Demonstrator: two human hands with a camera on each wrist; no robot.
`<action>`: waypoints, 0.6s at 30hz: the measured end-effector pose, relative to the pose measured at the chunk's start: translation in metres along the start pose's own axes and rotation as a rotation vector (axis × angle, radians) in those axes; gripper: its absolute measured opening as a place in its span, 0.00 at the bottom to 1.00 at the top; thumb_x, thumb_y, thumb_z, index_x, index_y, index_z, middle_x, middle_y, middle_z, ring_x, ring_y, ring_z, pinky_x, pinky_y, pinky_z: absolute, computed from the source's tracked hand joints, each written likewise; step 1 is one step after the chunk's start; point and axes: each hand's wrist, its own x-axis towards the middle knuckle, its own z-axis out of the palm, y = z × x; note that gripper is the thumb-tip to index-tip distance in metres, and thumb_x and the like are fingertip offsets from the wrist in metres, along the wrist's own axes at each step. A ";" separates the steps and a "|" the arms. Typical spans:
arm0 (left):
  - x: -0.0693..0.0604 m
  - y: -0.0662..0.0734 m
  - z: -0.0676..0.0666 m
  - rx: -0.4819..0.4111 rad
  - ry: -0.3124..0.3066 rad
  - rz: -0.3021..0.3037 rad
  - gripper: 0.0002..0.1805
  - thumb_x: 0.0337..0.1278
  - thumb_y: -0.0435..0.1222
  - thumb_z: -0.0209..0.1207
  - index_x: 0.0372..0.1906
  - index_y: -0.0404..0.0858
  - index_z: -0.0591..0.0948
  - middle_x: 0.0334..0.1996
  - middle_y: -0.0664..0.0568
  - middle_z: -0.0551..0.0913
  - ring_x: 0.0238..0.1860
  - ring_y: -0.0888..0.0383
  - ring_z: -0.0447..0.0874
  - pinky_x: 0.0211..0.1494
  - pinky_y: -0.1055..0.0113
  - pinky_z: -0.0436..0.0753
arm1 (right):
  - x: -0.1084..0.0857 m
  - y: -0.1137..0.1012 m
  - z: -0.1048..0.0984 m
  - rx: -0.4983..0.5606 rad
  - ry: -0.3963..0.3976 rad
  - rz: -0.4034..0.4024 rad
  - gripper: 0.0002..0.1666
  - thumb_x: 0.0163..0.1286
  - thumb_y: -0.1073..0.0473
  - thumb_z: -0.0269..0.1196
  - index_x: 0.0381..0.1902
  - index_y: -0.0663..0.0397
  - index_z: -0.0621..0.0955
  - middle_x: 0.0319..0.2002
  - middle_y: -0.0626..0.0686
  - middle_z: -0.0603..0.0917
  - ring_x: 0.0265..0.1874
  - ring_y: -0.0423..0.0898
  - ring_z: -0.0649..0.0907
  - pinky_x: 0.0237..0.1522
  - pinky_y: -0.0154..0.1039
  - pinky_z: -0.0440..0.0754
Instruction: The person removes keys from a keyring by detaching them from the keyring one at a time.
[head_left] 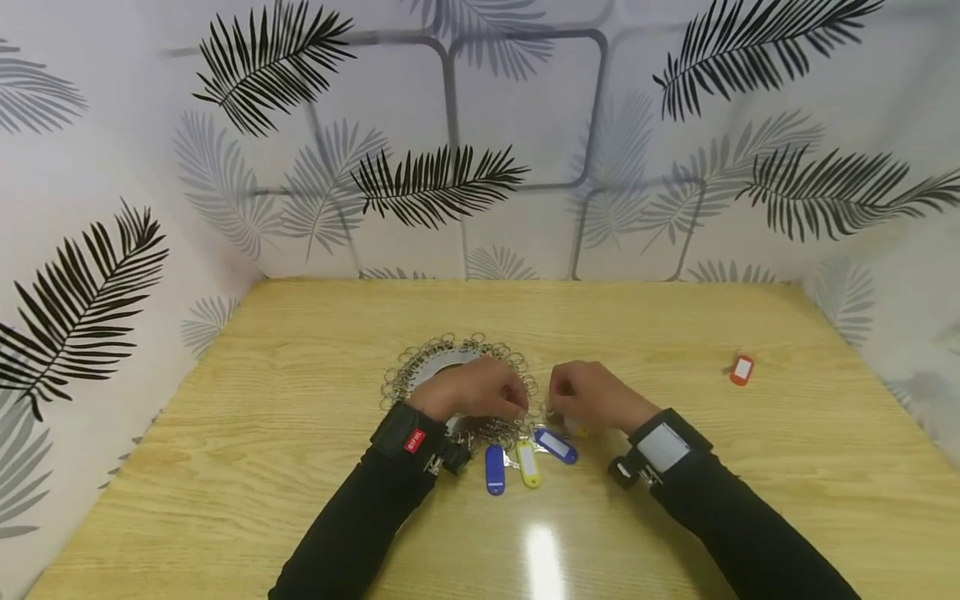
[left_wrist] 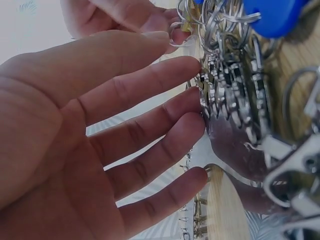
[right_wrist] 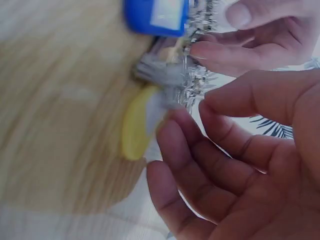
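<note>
A circular metal holder (head_left: 435,362), fringed with small clasps and split rings, lies on the table. My left hand (head_left: 480,389) reaches over it; in the left wrist view its fingers are extended, fingertips at the metal clasps (left_wrist: 232,85), thumb apart from them. Facing it, my right hand (head_left: 600,396) has bent fingers beside a yellow key tag (right_wrist: 142,125). Whether they pinch the tag or its ring (left_wrist: 180,35) cannot be told. Between the hands and my body lie a blue key tag (head_left: 495,469), another yellow tag (head_left: 528,463) and a second blue tag (head_left: 556,446).
A red key tag (head_left: 742,370) lies apart at the right of the wooden table (head_left: 300,467). Behind the table stands a wall (head_left: 517,108) with a leaf pattern. Both wrists wear black camera straps.
</note>
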 end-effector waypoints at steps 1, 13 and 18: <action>0.000 0.000 0.000 -0.002 -0.001 -0.003 0.07 0.57 0.36 0.60 0.38 0.44 0.86 0.31 0.62 0.81 0.27 0.64 0.75 0.33 0.70 0.75 | 0.001 0.000 0.000 0.008 -0.005 0.006 0.05 0.60 0.64 0.57 0.25 0.52 0.77 0.23 0.46 0.77 0.22 0.41 0.74 0.26 0.36 0.73; 0.001 0.001 0.001 0.004 0.005 0.025 0.07 0.57 0.35 0.60 0.37 0.45 0.87 0.31 0.62 0.82 0.26 0.65 0.74 0.32 0.70 0.74 | 0.010 -0.013 -0.016 -0.092 -0.227 0.089 0.06 0.59 0.60 0.65 0.25 0.50 0.78 0.25 0.46 0.77 0.25 0.44 0.76 0.27 0.37 0.73; 0.000 0.000 -0.001 0.025 0.012 0.050 0.06 0.57 0.35 0.60 0.34 0.44 0.87 0.29 0.62 0.82 0.27 0.65 0.75 0.34 0.70 0.75 | 0.019 -0.016 -0.021 -0.025 -0.252 0.044 0.05 0.61 0.64 0.60 0.25 0.52 0.77 0.25 0.47 0.77 0.24 0.43 0.75 0.25 0.36 0.72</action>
